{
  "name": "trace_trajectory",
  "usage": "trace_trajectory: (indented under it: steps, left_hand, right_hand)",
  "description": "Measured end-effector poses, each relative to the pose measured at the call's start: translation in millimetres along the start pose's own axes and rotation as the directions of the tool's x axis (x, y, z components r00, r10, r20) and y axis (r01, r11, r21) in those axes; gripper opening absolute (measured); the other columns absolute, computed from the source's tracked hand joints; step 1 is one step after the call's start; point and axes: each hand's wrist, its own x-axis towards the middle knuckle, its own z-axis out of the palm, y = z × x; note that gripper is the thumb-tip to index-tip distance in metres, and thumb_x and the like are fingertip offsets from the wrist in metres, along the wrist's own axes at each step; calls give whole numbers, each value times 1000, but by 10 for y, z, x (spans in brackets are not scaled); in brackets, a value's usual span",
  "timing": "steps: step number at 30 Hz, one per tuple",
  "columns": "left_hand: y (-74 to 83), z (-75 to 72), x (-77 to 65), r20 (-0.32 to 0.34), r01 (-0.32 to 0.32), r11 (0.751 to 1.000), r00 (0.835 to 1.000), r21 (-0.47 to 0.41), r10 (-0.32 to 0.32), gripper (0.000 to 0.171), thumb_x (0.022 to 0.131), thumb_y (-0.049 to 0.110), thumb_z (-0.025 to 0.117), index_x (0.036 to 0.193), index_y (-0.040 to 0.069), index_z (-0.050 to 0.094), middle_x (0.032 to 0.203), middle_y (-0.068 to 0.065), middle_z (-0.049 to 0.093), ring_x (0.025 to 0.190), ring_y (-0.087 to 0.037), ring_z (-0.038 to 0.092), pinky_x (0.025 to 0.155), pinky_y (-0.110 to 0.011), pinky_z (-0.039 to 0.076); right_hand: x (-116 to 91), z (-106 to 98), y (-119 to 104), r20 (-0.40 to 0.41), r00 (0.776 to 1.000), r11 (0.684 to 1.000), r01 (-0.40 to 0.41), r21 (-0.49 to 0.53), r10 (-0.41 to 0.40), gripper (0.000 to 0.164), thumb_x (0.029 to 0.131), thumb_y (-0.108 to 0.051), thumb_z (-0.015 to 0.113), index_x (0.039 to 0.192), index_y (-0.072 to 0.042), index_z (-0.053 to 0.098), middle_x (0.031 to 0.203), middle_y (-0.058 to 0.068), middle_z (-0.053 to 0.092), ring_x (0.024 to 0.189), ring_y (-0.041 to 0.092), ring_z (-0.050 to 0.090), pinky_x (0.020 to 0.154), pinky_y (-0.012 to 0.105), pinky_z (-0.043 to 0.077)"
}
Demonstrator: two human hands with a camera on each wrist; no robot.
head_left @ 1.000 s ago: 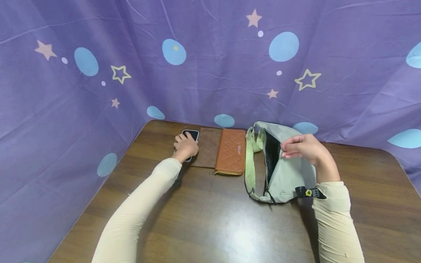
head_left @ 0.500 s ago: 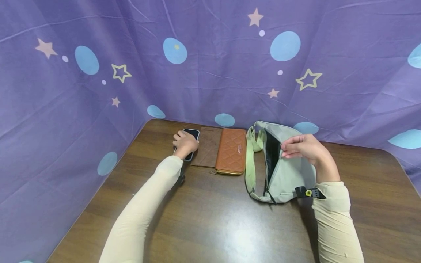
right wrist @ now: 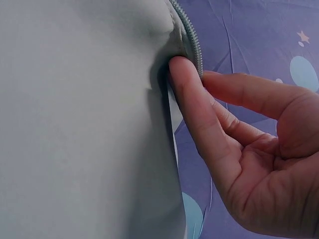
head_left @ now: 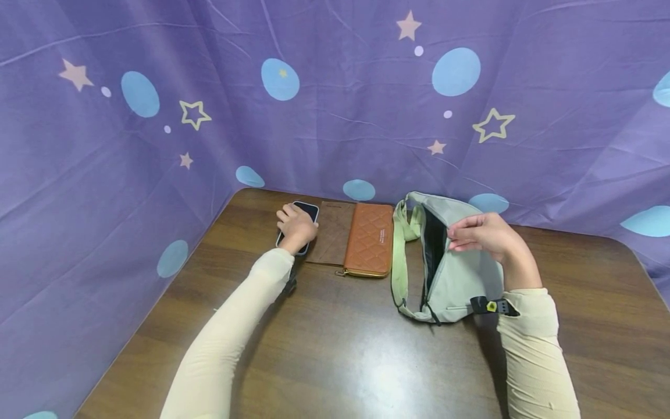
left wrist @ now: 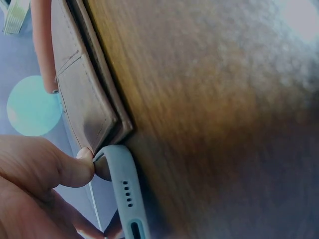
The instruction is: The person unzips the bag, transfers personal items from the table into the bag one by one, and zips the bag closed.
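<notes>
Over a smartphone (head_left: pixel 310 210) in a pale case at the table's back left, my left hand (head_left: pixel 296 227) grips its sides. The left wrist view shows the thumb (left wrist: pixel 75 168) against the rim of the phone case (left wrist: pixel 127 186); the other fingertips are partly hidden. My right hand (head_left: pixel 487 237) pinches the zipped edge of a pale green bag (head_left: pixel 473 279), between thumb and index finger in the right wrist view. The bag's mouth gapes, its dark lining (head_left: pixel 433 244) showing. Contents cannot be made out.
Beside the phone lies a flat brown leather piece (head_left: pixel 330 235) with stitched edges. An orange quilted zip wallet (head_left: pixel 369 240) partly overlaps it. The bag's green strap (head_left: pixel 399 262) loops toward the wallet. A purple patterned curtain (head_left: pixel 335 116) hangs behind the table (head_left: pixel 340 349).
My left hand has shifted slightly on the phone, its fingers settling at the phone's sides. The right hand keeps its pinch on the bag, which has stayed in place.
</notes>
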Motion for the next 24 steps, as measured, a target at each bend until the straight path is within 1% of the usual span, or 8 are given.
trace_trajectory:
  steps: [2, 5, 10, 13, 18, 24]
  left_hand:
    - [5, -4, -19, -24, -12, 1000, 1000, 5, 12, 93, 101, 39, 62, 157, -12, 6, 155, -31, 16, 142, -45, 19, 115, -54, 33]
    - [3, -8, -29, -43, -20, 1000, 999, 19, 21, 95, 100, 38, 63, 156, -13, 6, 156, -32, 15, 143, -46, 18, 115, -54, 33]
    - [-8, -11, 16, -41, -11, 999, 999, 30, 12, 97, 99, 40, 65, 156, -14, 8, 153, -32, 18, 141, -44, 20, 115, -53, 34]
    - [-15, -10, 47, -47, 1, 999, 999, 43, 1, 98, 97, 41, 67, 156, -13, 10, 152, -31, 21, 140, -44, 22, 114, -53, 35]
    - [-16, -9, 53, -65, 7, 999, 998, 53, -3, 99, 95, 45, 69, 157, -10, 13, 152, -32, 23, 140, -45, 24, 114, -52, 37]
    - [-26, -26, 58, -54, 15, 999, 998, 38, -13, 101, 93, 46, 71, 157, -8, 14, 153, -35, 23, 140, -46, 27, 113, -51, 40]
  right_hand:
    - [1, -5, 2, -1, 1000, 1000, -1, -3, 1, 14, 100, -1, 61, 107, 8, 68, 80, -2, 76, 76, 10, 74, 75, 27, 64]
    - [1, -9, 1, 0, 1000, 1000, -4, -9, 4, 16, 100, -2, 60, 109, 10, 68, 81, -2, 76, 76, 10, 74, 75, 27, 64]
    - [-1, 0, -12, -1, 1000, 1000, -8, -31, 8, 25, 100, -3, 60, 116, 16, 63, 81, -3, 76, 77, 9, 74, 76, 27, 64]
    - [5, 8, -16, -5, 1000, 999, -11, -40, 10, 28, 101, -3, 60, 118, 18, 62, 81, -3, 76, 76, 9, 74, 76, 27, 64]
    - [7, 1, -15, -7, 1000, 999, -4, -43, 4, 25, 100, -3, 61, 115, 16, 64, 81, -3, 75, 76, 9, 74, 75, 27, 64]
    - [-3, 7, -6, -4, 1000, 1000, -1, -30, 0, 21, 100, -3, 61, 112, 14, 66, 81, -2, 75, 76, 10, 74, 76, 27, 64]
